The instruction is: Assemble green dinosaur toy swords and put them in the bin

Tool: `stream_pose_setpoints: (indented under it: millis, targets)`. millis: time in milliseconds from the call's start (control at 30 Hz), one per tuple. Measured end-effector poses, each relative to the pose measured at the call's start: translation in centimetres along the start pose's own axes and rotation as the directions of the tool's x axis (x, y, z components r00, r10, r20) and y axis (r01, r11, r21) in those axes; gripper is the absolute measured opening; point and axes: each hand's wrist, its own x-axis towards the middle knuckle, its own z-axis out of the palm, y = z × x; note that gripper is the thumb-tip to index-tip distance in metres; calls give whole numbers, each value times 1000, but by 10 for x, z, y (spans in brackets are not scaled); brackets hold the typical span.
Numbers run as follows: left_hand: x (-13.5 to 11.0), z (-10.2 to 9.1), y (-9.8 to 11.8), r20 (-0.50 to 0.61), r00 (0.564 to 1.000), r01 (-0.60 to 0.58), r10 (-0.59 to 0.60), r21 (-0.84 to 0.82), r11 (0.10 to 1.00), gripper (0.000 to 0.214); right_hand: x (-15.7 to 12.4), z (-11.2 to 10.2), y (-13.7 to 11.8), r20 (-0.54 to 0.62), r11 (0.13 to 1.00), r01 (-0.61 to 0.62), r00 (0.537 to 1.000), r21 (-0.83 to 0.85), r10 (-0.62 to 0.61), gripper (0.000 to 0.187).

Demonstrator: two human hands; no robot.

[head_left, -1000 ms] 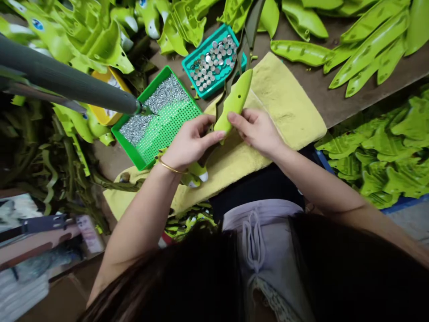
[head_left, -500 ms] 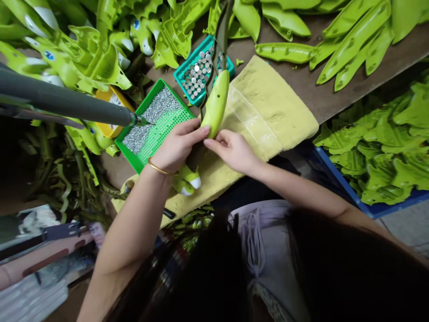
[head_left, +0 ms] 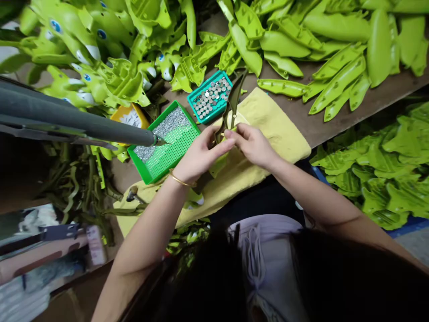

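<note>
Over the yellow towel (head_left: pixel 278 134), both hands hold a toy part together. Its dark olive curved strip (head_left: pixel 236 91) points up and away from me, and a lime-green portion (head_left: pixel 219 164) shows below the fingers. My left hand (head_left: pixel 201 152), with a gold bangle at the wrist, is closed around the near left side. The fingers of my right hand (head_left: pixel 254 145) pinch it from the right, close to the left thumb. What lies between the fingertips is mostly hidden. A lime-and-white toy piece (head_left: pixel 194 199) rests on the towel, partly behind my left forearm.
A green basket (head_left: pixel 144 172) of small metal screws stands left, beneath a hanging grey screwdriver (head_left: pixel 134 134). Behind are a teal tray (head_left: pixel 203 117) of silvery discs and a yellow container (head_left: pixel 142 117). Green shells (head_left: pixel 338 85) pile up at back; more (head_left: pixel 385 179) fill a blue crate right.
The toy part has been turned, so its smooth lime-green face is no longer toward me and the olive strip shows more. My right hand has moved up beside it. The camera view has shifted.
</note>
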Motion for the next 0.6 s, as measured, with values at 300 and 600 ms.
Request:
stream_pose_setpoints:
  millis: [300,600]
  targets:
    - [23,35,4,-93,994,-77,59,-207,975,46,-15,4,17,-211,984,179,962,9,-173,35]
    - [-58,-6,-23,-290,946,-58,143,283,958,44,1,-21,-7,75,959,-114,988,-261,138,53]
